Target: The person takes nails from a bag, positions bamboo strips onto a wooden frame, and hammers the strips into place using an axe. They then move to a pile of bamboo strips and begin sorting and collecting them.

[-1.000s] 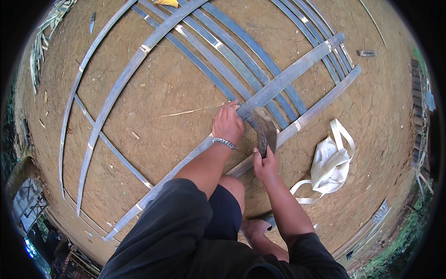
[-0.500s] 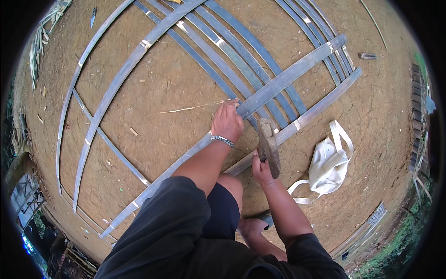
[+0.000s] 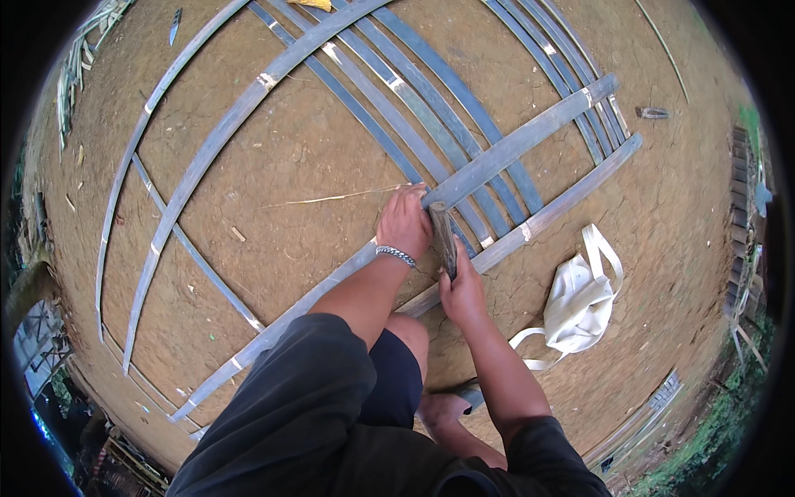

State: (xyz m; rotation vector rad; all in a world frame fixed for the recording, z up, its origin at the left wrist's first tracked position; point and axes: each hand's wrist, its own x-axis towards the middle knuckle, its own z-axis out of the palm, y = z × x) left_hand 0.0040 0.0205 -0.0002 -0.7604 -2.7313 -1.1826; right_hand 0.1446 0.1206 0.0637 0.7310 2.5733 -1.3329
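Note:
My left hand point(image 3: 404, 219), a chain bracelet on its wrist, is closed round a long split-bamboo slat point(image 3: 505, 151) where it crosses the ends of several thinner strips. Close to its right, my right hand point(image 3: 464, 291) grips a rough piece of wood point(image 3: 445, 236). That wood's upper end is beside the slat, near my left fingers; whether it touches the slat I cannot tell. The thinner bamboo strips point(image 3: 431, 124) run up and away under the slat. Below it, another long slat point(image 3: 542, 217) lies roughly parallel.
A white cloth bag with straps point(image 3: 578, 308) lies on the dirt ground to the right. Long curved slats point(image 3: 195, 170) spread to the left, with a thin strip point(image 3: 199, 244) across them. A knife point(image 3: 175, 26) lies at the far left, bamboo scraps point(image 3: 74, 70) beyond it.
My right hand has swung the piece of wood up and left, close to the slat and my left hand. The wood now shows a narrower side. My left hand keeps its hold.

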